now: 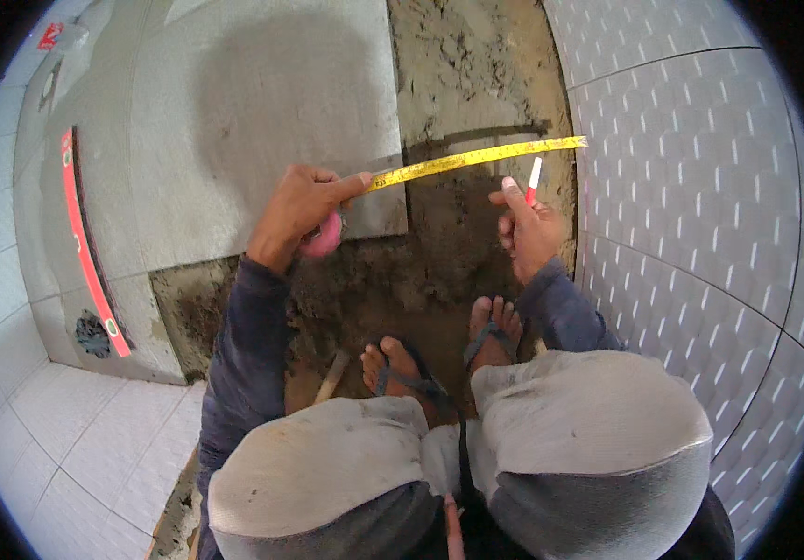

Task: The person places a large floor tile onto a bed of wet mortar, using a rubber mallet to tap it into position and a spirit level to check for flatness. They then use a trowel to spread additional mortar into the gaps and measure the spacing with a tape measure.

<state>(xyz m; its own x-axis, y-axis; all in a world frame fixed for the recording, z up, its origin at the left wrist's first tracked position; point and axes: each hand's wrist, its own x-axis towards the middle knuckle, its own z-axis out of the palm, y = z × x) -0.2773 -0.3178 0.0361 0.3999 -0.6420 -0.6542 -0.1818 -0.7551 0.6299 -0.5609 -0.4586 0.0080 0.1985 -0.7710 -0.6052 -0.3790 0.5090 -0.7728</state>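
My left hand is closed around a tape measure, its pink case showing below the fingers. From it the yellow blade runs out to the right, over the edge of the laid grey floor tile and the bare mortar, its tip at the textured wall tiles. In my right hand is a red and white marker, held upright just below the blade near the wall. The right thumb is raised along the marker.
A red spirit level lies on the floor tiles to the left, with a dark crumpled lump by its near end. Textured grey tiles cover the right wall. A wooden handle lies beside my sandalled feet on the mortar.
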